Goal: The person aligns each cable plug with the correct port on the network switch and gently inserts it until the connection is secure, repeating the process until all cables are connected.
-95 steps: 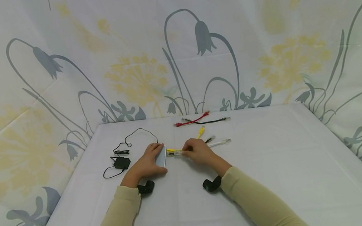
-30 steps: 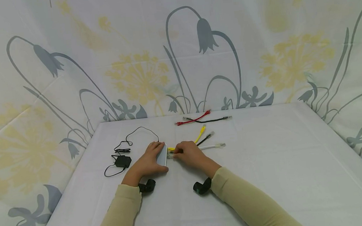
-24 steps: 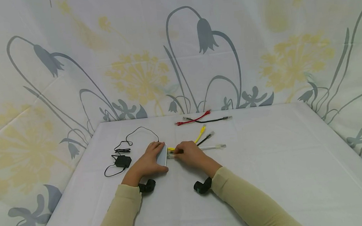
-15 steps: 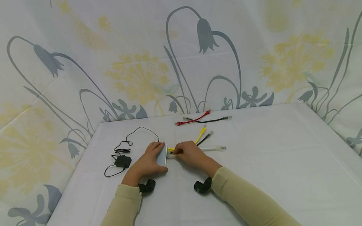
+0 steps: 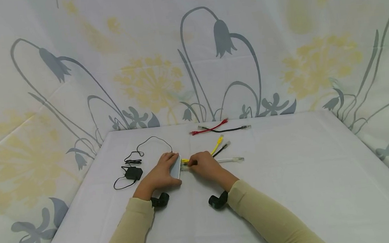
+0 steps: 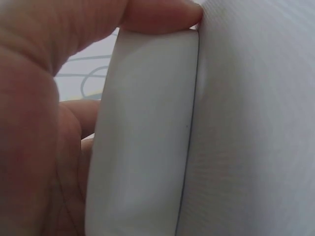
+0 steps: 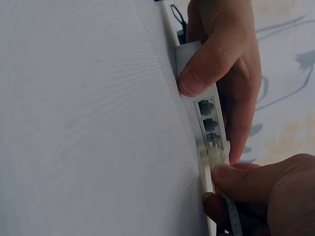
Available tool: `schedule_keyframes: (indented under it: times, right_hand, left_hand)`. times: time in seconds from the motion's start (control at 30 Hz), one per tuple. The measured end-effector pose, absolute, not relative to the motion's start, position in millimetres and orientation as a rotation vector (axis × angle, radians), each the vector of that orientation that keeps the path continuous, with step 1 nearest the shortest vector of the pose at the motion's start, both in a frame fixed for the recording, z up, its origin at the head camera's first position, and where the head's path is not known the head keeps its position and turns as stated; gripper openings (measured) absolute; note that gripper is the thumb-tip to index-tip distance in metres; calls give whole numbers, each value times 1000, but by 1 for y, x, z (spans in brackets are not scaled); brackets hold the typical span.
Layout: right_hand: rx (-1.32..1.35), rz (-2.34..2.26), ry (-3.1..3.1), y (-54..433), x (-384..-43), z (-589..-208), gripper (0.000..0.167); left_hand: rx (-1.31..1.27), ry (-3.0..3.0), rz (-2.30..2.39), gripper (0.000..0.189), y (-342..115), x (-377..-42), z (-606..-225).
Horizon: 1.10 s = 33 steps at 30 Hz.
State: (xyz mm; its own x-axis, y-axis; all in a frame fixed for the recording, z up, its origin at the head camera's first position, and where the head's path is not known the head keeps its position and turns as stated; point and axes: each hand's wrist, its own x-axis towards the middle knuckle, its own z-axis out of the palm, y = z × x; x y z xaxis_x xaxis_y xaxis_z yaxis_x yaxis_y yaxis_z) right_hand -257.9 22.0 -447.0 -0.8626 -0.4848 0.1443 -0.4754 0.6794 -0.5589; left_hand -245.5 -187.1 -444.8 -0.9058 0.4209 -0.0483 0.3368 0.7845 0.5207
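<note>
At the port side of the flat white plastic box (image 5: pixel 175 170), the clear plastic plug (image 7: pixel 216 156) of a thin white cable (image 5: pixel 230 160) is being pinched by the right hand (image 5: pixel 206 164), the box being gripped by the left hand (image 5: pixel 161 173). Seating can't be told; pushed crooked, it could be jamming.

Near the far edge of the white tabletop (image 5: pixel 309 165), a red cable (image 5: pixel 218 126) and a black cable (image 5: pixel 230 130) lie crossed — well back, close to the backdrop (image 5: pixel 157 16). At the left sits a black power adapter (image 5: pixel 134 173), its thin cord (image 5: pixel 134 162) partly bundled. The pale backdrop carries printed motifs — drooping grey bellflowers (image 5: pixel 222 38) and round yellow blossom heads (image 5: pixel 152 79).
</note>
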Motion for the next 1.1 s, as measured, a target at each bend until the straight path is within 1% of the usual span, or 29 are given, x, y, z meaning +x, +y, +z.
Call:
schedule_keyframes:
  times: [0.8, 1.1]
  right_hand:
    - [-813, -912, 2850, 19, -259, -445, 9]
    - [-855, -902, 2864, 20, -260, -445, 9]
  left_hand:
    - [606, 2825, 729, 97, -184, -243, -442]
    - [609, 2825, 726, 96, -183, -244, -442]
